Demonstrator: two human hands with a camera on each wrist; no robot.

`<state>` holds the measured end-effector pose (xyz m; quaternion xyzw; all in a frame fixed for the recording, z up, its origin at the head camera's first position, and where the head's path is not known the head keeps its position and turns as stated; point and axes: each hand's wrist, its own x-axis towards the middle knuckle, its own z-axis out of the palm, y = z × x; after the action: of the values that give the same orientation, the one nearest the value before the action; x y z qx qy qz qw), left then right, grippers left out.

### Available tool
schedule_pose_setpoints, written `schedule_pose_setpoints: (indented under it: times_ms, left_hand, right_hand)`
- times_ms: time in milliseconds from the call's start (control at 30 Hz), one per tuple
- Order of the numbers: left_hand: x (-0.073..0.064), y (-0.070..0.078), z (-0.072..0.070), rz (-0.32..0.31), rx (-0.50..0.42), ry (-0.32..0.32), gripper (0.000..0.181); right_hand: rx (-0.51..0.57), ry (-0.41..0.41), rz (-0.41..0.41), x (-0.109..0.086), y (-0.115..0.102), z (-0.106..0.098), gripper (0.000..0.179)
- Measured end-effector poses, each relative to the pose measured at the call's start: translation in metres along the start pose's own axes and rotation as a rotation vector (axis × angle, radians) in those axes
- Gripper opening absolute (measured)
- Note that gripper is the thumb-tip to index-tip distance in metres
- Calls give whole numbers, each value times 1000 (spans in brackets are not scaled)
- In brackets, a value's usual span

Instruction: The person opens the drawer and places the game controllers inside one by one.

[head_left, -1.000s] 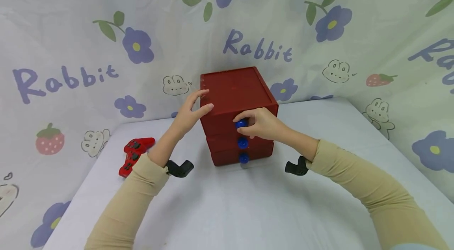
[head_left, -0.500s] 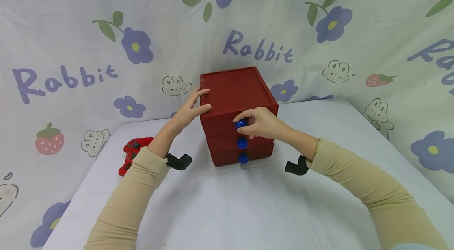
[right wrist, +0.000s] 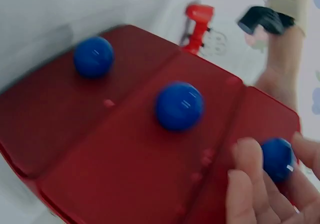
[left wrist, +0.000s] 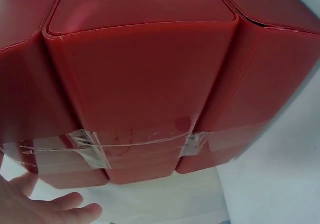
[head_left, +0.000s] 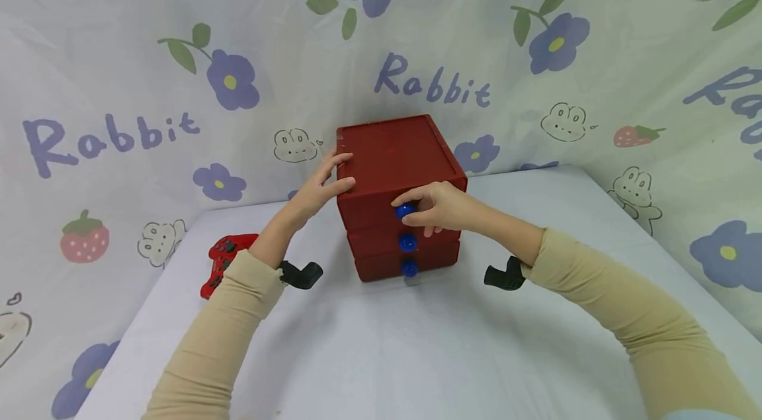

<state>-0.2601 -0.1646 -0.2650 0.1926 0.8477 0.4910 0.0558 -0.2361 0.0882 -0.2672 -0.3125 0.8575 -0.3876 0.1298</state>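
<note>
A dark red box of small drawers [head_left: 393, 155] stands at the back of the table, its drawer fronts flush. Blue round knobs run down the front: a top knob [head_left: 405, 210], a middle knob [head_left: 407, 243] and a bottom knob [head_left: 409, 268]. My right hand [head_left: 443, 207] pinches the top knob, index finger above and thumb below; the right wrist view has this knob [right wrist: 277, 159] between thumb and fingers. With its fingers spread, my left hand [head_left: 312, 195] touches the box's upper left edge. Clear tape [left wrist: 135, 146] crosses the box's side in the left wrist view.
A red game controller [head_left: 226, 258] lies on the white table [head_left: 381, 354] at the left, partly behind the left forearm. A patterned cloth [head_left: 286, 63] hangs right behind the box. Black wrist devices [head_left: 301, 274] are strapped on both wrists.
My left hand has moved slightly in to the box's left edge. The right hand stays at the top knob, its wrist shifting a little right. The drawers have not visibly moved.
</note>
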Motion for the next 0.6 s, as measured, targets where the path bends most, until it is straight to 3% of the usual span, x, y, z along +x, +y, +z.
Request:
schedule_pose_setpoints:
  times_ms: [100, 233, 333, 467, 600]
  left_hand:
    - [3, -8, 0, 6, -3, 12, 52]
    - [4, -12, 1, 22, -9, 36, 53]
    - [2, -10, 2, 26, 9, 70, 52]
    - [-8, -1, 6, 85, 102, 204, 52]
    - [-24, 16, 20, 277, 220, 397, 48]
  right_hand:
    - [-11, 9, -32, -5, -6, -12, 34]
    - [-9, 186, -165, -5, -9, -37, 32]
    - [-69, 272, -184, 2, -2, -56, 36]
    - [-214, 181, -95, 15, 12, -69, 52]
    - [-309, 79, -61, 25, 25, -70, 63]
